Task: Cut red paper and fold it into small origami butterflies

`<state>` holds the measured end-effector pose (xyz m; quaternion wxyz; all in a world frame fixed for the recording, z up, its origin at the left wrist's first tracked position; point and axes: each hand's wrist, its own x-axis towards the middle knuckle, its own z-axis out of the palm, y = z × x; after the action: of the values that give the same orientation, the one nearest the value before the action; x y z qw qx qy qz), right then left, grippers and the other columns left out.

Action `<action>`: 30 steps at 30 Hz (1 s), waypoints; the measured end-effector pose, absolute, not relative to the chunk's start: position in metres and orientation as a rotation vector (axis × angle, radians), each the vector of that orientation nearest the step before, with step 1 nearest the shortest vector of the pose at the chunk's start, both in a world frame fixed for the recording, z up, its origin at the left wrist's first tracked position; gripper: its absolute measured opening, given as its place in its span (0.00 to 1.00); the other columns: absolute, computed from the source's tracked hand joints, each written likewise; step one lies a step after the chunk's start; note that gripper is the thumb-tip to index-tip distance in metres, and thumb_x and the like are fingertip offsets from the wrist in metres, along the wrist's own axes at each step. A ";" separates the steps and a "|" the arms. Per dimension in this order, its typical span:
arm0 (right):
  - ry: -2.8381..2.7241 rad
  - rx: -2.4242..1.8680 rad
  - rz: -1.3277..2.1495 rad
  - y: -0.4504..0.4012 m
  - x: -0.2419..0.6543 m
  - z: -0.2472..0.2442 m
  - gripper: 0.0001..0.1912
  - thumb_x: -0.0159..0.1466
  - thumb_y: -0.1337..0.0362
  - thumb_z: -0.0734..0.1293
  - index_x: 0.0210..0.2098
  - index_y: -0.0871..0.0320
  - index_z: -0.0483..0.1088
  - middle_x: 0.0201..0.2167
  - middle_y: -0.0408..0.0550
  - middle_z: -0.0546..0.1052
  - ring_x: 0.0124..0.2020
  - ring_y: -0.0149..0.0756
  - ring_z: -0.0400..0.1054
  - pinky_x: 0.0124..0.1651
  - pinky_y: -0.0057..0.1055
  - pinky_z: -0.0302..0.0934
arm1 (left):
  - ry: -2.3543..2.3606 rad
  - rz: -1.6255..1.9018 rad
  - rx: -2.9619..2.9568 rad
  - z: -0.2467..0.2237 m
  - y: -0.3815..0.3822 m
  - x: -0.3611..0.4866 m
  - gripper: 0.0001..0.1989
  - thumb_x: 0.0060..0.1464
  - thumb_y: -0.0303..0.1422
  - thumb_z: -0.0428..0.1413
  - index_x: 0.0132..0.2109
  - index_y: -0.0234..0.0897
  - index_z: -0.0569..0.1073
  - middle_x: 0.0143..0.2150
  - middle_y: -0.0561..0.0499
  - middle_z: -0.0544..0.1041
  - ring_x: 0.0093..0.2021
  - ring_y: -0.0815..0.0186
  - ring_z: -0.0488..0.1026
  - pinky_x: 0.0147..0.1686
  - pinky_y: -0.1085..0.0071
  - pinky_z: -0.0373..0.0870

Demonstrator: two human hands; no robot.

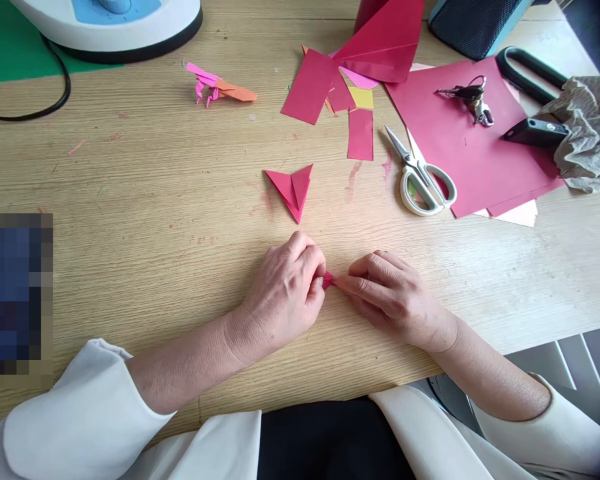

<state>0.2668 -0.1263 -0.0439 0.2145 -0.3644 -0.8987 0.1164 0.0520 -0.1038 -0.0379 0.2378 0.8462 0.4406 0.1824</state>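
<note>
Between my two hands is a small piece of red paper (329, 279), mostly covered by the fingers. My left hand (290, 287) is closed on its left part, the thumb and fingers pinched together. From the other side my right hand (397, 297) pinches the paper's right end with its fingertips. Just beyond my left hand a folded red paper piece (294, 189) with pointed corners lies on the wooden table (155, 220). White-handled scissors (423, 177) rest beyond my right hand, blades pointing away to the upper left.
Red paper sheets (460, 153) lie at the right with keys (475, 100) on them. Paper scraps (307, 87) are spread at the back, near a pink and orange folded paper figure (223, 87). A white appliance base (120, 30) stands back left, its black cord (63, 97) trailing.
</note>
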 end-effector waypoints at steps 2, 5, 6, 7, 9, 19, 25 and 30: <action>-2.501 -1.012 0.315 -0.127 0.267 -0.044 0.11 0.69 0.72 0.63 0.46 0.58 0.75 0.36 0.51 0.74 0.34 0.37 0.64 0.37 0.36 0.60 | 1.189 0.491 2.302 -0.037 -0.103 0.051 0.06 0.56 0.21 0.51 0.36 0.37 0.66 0.40 0.48 0.70 0.38 0.63 0.69 0.40 0.62 0.68; -2.505 -1.020 0.314 -0.127 0.268 -0.045 0.11 0.69 0.72 0.63 0.46 0.58 0.75 0.36 0.50 0.74 0.34 0.37 0.64 0.37 0.36 0.60 | 1.167 0.477 2.281 -0.035 -0.103 0.050 0.08 0.55 0.19 0.51 0.38 0.37 0.67 0.41 0.48 0.70 0.39 0.62 0.70 0.41 0.62 0.68; -2.507 -1.023 0.313 -0.127 0.268 -0.045 0.11 0.69 0.72 0.63 0.46 0.58 0.75 0.36 0.50 0.74 0.34 0.37 0.64 0.37 0.36 0.60 | 1.164 0.472 2.277 -0.035 -0.102 0.050 0.08 0.55 0.19 0.51 0.38 0.37 0.67 0.41 0.48 0.70 0.40 0.62 0.70 0.41 0.62 0.68; -2.510 -1.023 0.312 -0.127 0.268 -0.046 0.10 0.69 0.71 0.63 0.46 0.58 0.75 0.36 0.50 0.74 0.34 0.37 0.64 0.38 0.36 0.59 | 1.168 0.470 2.275 -0.034 -0.102 0.051 0.08 0.55 0.20 0.51 0.39 0.37 0.67 0.41 0.48 0.71 0.40 0.62 0.70 0.41 0.62 0.68; -2.514 -1.015 0.309 -0.127 0.268 -0.046 0.10 0.69 0.72 0.63 0.46 0.58 0.74 0.36 0.50 0.74 0.34 0.37 0.63 0.38 0.36 0.59 | 1.190 0.462 2.285 -0.034 -0.102 0.052 0.05 0.57 0.23 0.52 0.39 0.38 0.68 0.41 0.48 0.71 0.39 0.62 0.70 0.41 0.62 0.67; -2.584 -0.968 0.221 -0.125 0.268 -0.042 0.12 0.69 0.73 0.60 0.41 0.57 0.75 0.36 0.50 0.73 0.34 0.37 0.62 0.38 0.36 0.57 | 1.202 0.431 2.361 -0.036 -0.101 0.055 0.11 0.55 0.19 0.51 0.40 0.39 0.67 0.41 0.50 0.72 0.40 0.62 0.71 0.39 0.64 0.64; -2.626 -0.954 0.169 -0.126 0.267 -0.039 0.12 0.70 0.72 0.60 0.42 0.58 0.75 0.36 0.51 0.73 0.33 0.37 0.62 0.37 0.37 0.57 | 1.208 0.426 2.352 -0.037 -0.102 0.054 0.09 0.56 0.20 0.50 0.39 0.39 0.66 0.42 0.50 0.72 0.42 0.61 0.71 0.40 0.63 0.63; -2.646 -0.935 0.109 -0.126 0.266 -0.037 0.11 0.70 0.73 0.61 0.41 0.60 0.75 0.35 0.51 0.74 0.32 0.37 0.62 0.35 0.37 0.56 | 1.202 0.415 2.345 -0.037 -0.103 0.053 0.08 0.57 0.20 0.50 0.39 0.38 0.67 0.42 0.49 0.72 0.42 0.61 0.71 0.40 0.63 0.63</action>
<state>0.2662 -0.1262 -0.0372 0.1659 -0.3284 -0.9291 0.0382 0.0533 -0.1026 -0.0366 0.2348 0.8544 0.4381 0.1513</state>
